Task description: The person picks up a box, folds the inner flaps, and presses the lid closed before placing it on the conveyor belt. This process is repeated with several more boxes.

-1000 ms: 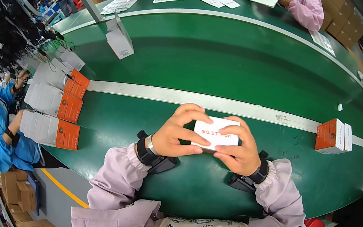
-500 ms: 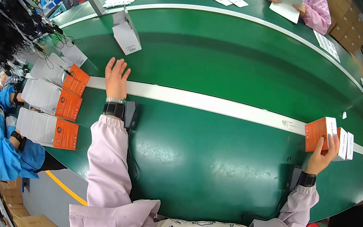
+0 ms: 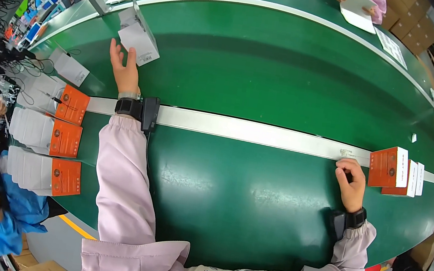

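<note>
the left hand (image 3: 124,70) is stretched beyond the white strip (image 3: 229,129) on the green surface (image 3: 244,218), its fingers spread at the near left side of a white box (image 3: 140,42) whose flap is raised; i cannot tell whether they touch it. the right hand (image 3: 354,187) is just left of a group of orange-and-white boxes (image 3: 381,168), its fingers curled inward; i cannot tell how tightly they close. more orange-and-white cartons (image 3: 65,179) stand in a row at the left.
</note>
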A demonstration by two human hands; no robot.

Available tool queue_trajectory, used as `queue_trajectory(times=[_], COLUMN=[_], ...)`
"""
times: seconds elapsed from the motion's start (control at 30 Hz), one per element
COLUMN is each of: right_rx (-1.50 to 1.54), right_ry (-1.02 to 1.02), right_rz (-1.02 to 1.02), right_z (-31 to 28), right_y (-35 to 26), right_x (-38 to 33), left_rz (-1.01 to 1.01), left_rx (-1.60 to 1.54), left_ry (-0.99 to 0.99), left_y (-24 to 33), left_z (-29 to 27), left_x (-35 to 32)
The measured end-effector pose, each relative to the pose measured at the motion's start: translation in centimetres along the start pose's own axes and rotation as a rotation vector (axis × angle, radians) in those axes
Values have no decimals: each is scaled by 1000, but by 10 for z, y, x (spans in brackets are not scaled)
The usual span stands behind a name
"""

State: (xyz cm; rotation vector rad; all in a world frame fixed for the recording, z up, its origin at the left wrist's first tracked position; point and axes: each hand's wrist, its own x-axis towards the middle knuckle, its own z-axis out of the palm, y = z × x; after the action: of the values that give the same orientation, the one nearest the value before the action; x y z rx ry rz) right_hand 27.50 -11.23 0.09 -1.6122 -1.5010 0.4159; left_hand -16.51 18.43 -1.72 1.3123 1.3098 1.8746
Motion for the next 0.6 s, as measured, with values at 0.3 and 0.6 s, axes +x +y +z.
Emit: queue_trajectory(times=[0.3,0.6], right_rx=[-2,166], right_ry=[-75,-120], right_rz=[85,-59], right_z=[15,37], right_y=[6,-10], right_x=[16,15], left_rz=[377,821], left_rx=[491,517], left_ry=[183,-207], left_y=[20,130], left_z=[-5,38], left_x=[2,-142])
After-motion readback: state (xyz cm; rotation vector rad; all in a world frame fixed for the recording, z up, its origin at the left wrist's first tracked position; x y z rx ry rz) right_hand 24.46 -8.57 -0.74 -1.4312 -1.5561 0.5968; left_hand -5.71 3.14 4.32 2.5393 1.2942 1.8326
